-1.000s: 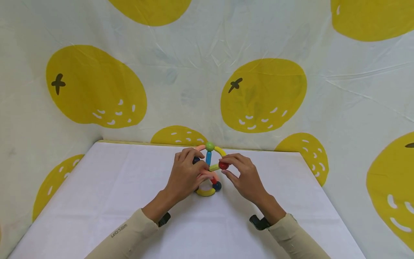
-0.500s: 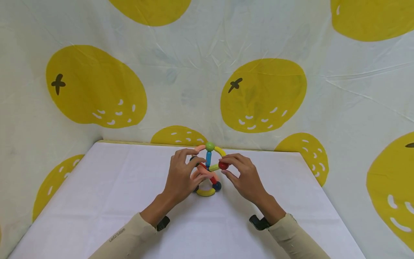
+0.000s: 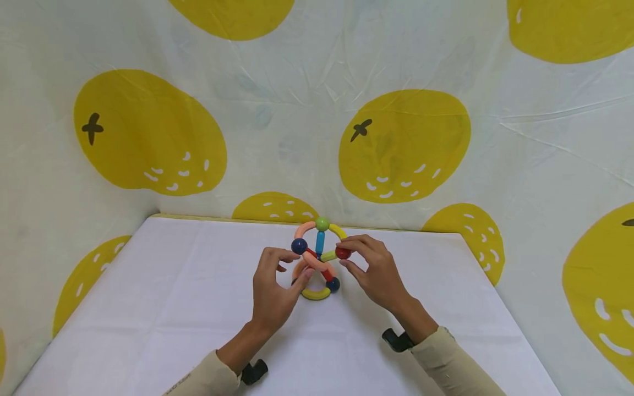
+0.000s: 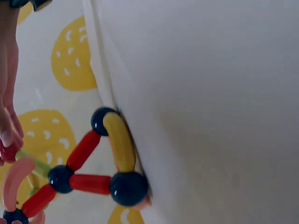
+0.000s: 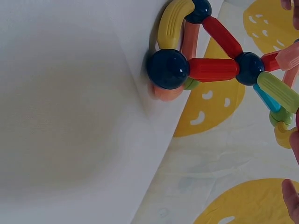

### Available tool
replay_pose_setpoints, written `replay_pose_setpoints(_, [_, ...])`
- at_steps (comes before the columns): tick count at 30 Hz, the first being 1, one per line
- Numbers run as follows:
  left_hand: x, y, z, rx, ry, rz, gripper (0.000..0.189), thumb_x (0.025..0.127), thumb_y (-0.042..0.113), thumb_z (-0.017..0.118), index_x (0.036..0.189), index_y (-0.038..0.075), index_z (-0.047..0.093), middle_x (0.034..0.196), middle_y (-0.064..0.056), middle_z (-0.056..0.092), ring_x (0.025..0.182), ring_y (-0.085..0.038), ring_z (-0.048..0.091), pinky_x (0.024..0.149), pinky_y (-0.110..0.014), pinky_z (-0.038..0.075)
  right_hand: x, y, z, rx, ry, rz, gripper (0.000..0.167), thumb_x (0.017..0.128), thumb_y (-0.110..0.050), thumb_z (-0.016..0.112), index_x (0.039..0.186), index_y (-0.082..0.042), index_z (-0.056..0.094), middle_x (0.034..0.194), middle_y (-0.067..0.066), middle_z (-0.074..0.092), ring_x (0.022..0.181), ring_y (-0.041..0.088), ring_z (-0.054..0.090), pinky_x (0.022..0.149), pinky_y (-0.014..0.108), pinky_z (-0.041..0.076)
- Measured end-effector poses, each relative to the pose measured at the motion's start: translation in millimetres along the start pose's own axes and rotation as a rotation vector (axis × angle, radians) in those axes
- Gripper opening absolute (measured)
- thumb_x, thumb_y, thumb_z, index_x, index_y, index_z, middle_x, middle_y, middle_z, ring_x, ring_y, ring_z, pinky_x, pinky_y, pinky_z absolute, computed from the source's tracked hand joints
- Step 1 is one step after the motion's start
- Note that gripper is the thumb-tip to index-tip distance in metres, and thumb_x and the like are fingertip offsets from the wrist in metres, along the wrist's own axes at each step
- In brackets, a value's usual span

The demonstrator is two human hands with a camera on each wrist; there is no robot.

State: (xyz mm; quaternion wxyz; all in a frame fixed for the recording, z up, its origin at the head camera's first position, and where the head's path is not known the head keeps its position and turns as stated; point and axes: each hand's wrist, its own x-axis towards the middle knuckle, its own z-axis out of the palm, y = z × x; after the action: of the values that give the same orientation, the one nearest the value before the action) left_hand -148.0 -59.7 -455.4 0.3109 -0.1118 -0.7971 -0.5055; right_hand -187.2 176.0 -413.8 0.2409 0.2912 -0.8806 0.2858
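Note:
A toy of magnetic rods and balls [image 3: 320, 256] stands on the white table: a ring at its foot, red rods meeting at a middle dark blue ball [image 4: 60, 179], and curved rods above, topped by a green ball [image 3: 322, 224]. Thumb and fingers of my right hand [image 3: 375, 273] pinch the red ball [image 3: 343, 252] at its right side. Below an upper-left dark blue ball [image 3: 299, 246], my left hand [image 3: 271, 294] has its thumb and fingers spread beside the pink curved rod [image 3: 314, 262]. Whether its fingertips touch the toy, I cannot tell.
White cloth covers the table [image 3: 173, 308]. Behind and beside it hangs a pale curtain [image 3: 292, 137] with big yellow fruit prints. Each wrist wears a dark strap-like device, such as the right one [image 3: 398, 340].
My left hand has come off the upper-left dark blue ball and dropped lower, leaving that ball in plain sight. The right hand stays at the red ball, and the toy stands as before.

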Motion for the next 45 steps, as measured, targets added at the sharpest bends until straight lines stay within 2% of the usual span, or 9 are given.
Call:
replay_pose_setpoints(6, [-12.7,-0.4,12.6,-0.120,0.020,-0.108,0.035,0.092,0.031,0.085,0.115,0.015,0.065,0.109,0.007,0.070,0.104,-0.012,0.067,0.081,-0.037,0.060,-0.2,1,0,0.001,0.006,0.001,0.044,0.084,-0.013,0.091,0.126,-0.014,0.075,0.125,0.002,0.074,0.119,0.023,0.067,0.099,0.052,0.057])
replay_pose_setpoints(12, [-14.5,0.4,24.0,-0.146,0.063,-0.186,0.035,0.092,0.037,0.085,0.112,0.016,0.064,0.105,0.009,0.073,0.100,-0.011,0.069,0.079,-0.034,0.061,-1.3,2,0,0.002,0.004,0.008,0.045,0.084,-0.014,0.091,0.126,-0.014,0.076,0.125,0.001,0.074,0.118,0.022,0.068,0.099,0.051,0.057])
replay_pose_setpoints(18, [-12.2,3.0,28.6,-0.188,0.091,-0.221,0.034,0.091,0.035,0.086,0.108,0.014,0.065,0.099,0.004,0.073,0.086,-0.014,0.071,0.073,-0.030,0.063,-1.4,1,1,0.002,0.008,0.008,0.046,0.083,-0.014,0.092,0.126,-0.015,0.076,0.125,0.002,0.074,0.119,0.023,0.068,0.100,0.052,0.057])
replay_pose_setpoints(25, [-7.7,4.6,30.2,-0.242,0.106,-0.264,0.032,0.092,0.035,0.085,0.106,0.014,0.065,0.098,0.005,0.074,0.088,-0.008,0.075,0.077,-0.027,0.062,-1.4,1,1,0.010,0.002,0.009,0.044,0.084,-0.015,0.091,0.126,-0.015,0.076,0.125,0.001,0.074,0.119,0.022,0.067,0.100,0.050,0.056])
replay_pose_setpoints(30, [-6.7,6.2,29.9,-0.269,0.117,-0.276,0.033,0.092,0.031,0.085,0.112,0.014,0.066,0.103,0.003,0.076,0.090,-0.011,0.075,0.079,-0.026,0.062,-1.7,2,1,0.005,0.008,0.002,0.044,0.084,-0.014,0.091,0.125,-0.014,0.076,0.124,0.001,0.074,0.118,0.023,0.068,0.099,0.051,0.057])
replay_pose_setpoints(40, [-10.0,5.4,27.2,-0.256,0.130,-0.282,0.032,0.092,0.024,0.086,0.116,0.016,0.066,0.103,0.004,0.079,0.085,-0.012,0.075,0.076,-0.030,0.064,-2.2,1,1,0.000,0.011,0.004,0.044,0.083,-0.013,0.092,0.125,-0.015,0.076,0.124,0.002,0.075,0.118,0.024,0.068,0.099,0.052,0.057])
replay_pose_setpoints(45, [-10.6,6.2,24.9,-0.252,0.138,-0.286,0.030,0.093,0.018,0.084,0.117,0.016,0.067,0.103,0.004,0.079,0.083,-0.012,0.075,0.072,-0.027,0.063,-2.4,0,0,0.001,0.012,0.011,0.044,0.083,-0.014,0.091,0.125,-0.015,0.076,0.124,0.001,0.075,0.118,0.023,0.068,0.099,0.051,0.058])
